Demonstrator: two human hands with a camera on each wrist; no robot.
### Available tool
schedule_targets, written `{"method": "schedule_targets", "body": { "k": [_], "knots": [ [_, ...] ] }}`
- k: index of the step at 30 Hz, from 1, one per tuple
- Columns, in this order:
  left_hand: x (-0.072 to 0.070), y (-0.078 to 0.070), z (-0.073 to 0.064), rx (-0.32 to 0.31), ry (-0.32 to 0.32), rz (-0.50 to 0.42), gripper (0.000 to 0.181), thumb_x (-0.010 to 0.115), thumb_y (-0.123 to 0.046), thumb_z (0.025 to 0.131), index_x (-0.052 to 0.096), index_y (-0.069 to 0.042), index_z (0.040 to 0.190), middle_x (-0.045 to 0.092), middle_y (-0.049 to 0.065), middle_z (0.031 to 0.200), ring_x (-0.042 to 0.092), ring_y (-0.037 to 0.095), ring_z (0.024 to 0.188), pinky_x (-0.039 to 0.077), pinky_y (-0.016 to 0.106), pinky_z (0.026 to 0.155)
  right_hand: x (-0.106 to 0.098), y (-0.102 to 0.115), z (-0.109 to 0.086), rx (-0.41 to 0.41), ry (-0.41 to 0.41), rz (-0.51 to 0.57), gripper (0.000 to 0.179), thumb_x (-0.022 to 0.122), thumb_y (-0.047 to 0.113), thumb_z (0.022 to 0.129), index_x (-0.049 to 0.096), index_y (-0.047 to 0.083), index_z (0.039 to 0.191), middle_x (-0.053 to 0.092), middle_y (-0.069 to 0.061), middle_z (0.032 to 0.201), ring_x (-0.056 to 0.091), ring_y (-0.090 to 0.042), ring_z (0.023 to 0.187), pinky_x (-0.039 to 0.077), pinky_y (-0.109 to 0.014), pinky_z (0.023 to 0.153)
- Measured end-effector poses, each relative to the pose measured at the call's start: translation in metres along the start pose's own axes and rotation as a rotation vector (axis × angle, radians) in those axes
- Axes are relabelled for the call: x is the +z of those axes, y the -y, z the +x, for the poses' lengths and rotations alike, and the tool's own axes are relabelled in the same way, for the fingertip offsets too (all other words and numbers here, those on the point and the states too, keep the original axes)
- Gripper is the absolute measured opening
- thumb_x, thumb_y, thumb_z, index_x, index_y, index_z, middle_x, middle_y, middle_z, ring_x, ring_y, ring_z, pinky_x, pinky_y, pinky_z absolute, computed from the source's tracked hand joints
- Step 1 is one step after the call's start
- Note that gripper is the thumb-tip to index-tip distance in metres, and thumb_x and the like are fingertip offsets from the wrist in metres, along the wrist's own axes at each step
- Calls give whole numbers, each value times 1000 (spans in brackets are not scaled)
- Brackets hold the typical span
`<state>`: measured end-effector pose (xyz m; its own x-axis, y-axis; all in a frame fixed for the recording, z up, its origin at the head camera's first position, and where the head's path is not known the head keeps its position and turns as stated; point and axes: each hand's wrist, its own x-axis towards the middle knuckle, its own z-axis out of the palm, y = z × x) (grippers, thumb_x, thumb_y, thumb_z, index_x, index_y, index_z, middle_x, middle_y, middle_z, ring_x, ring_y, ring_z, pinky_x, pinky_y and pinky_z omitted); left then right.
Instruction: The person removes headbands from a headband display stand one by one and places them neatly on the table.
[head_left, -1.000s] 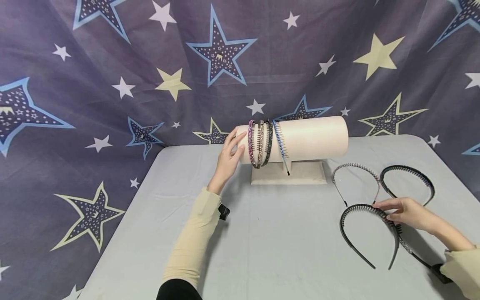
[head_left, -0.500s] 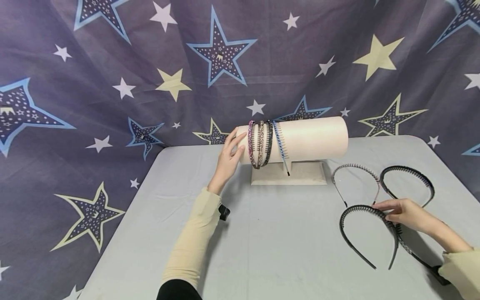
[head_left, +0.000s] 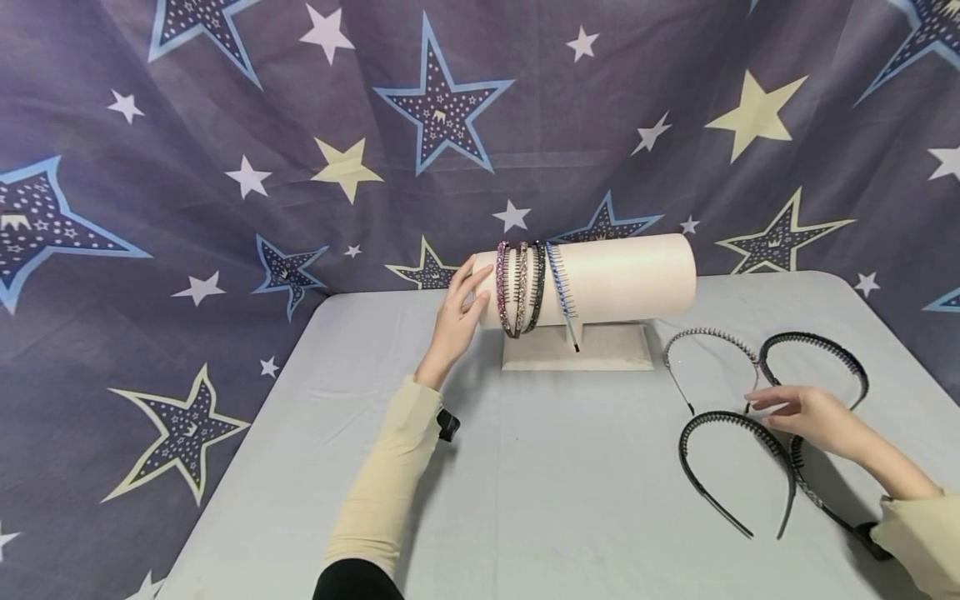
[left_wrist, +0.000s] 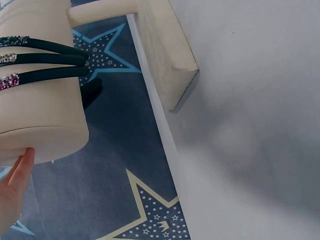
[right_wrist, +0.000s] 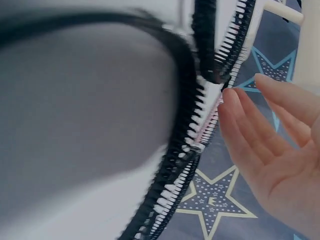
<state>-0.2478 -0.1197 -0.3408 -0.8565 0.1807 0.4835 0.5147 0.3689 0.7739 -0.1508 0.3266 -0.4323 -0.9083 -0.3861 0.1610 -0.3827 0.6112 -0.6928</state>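
Observation:
My left hand (head_left: pixel 452 325) touches the left end of a cream padded display roll (head_left: pixel 633 279), its fingertips against the end face in the left wrist view. Around the roll sit pink (head_left: pixel 502 292), silver (head_left: pixel 521 292) and black (head_left: pixel 537 292) sparkly headbands, with a blue headband (head_left: pixel 561 287) to their right. Over several headbands on the table hovers my right hand (head_left: pixel 825 421), its fingers extended and holding nothing. Closest to it are a front black toothed headband (head_left: pixel 686 458) and another black one (head_left: pixel 813 496), partly covered.
A thin pinkish headband (head_left: pixel 708 331) lies behind the front black one, and another black headband (head_left: pixel 813 337) lies at the back right. The roll stands on a flat cream base (head_left: pixel 615 350) near the table's (head_left: pixel 600 492) back edge. A star-patterned cloth (head_left: pixel 525 108) hangs behind.
My right hand has let go of the front black headband and lifted slightly off it, fingers loosening. The left hand and the roll have stayed in place.

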Motion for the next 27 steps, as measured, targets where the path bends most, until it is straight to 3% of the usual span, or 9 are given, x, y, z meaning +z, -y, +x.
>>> {"method": "schedule_targets", "body": {
  "k": [5,9,13,16,22,24,27],
  "knots": [
    [0,0,0,9,-3,0,35,45,-3,90,47,1,125,24,16,142,30,29,127,40,41,96,-3,9,9,-28,-45,19,29,60,-9,75,61,-1,103,55,30,89,59,4,72,50,-12,57],
    [0,0,0,6,-3,5,35,45,-3,91,47,1,125,25,14,142,30,28,127,41,41,96,-4,16,19,-60,-98,21,27,61,-9,75,62,-2,101,55,29,89,58,6,73,47,-7,60],
    [0,0,0,2,-4,8,35,45,-4,91,47,0,126,25,12,143,30,27,127,41,40,96,-4,25,30,-60,-152,-28,22,63,-3,77,63,-2,99,66,7,88,57,7,76,46,-4,64],
    [0,0,0,4,-6,10,35,45,-4,91,47,0,125,25,13,142,30,27,127,40,41,96,-3,34,39,-35,-188,-54,21,62,4,80,62,-3,100,65,-13,94,55,10,79,43,-2,67],
    [0,0,0,7,-6,11,35,46,-3,90,47,0,125,25,14,142,31,28,126,41,41,96,1,52,55,-14,-277,-11,29,58,10,85,58,-6,109,58,-26,105,48,18,82,40,1,72],
    [1,0,0,4,-6,10,35,46,-4,90,47,0,125,25,13,142,31,28,127,41,40,96,2,57,60,-16,-312,7,30,57,10,86,57,-7,111,61,-20,104,48,19,82,40,1,72],
    [1,0,0,7,-7,9,35,46,-3,90,47,0,125,25,14,142,31,28,127,41,41,96,2,65,67,-10,-361,37,32,57,11,86,56,-6,113,62,2,101,48,18,81,40,1,71]
  ]
}}
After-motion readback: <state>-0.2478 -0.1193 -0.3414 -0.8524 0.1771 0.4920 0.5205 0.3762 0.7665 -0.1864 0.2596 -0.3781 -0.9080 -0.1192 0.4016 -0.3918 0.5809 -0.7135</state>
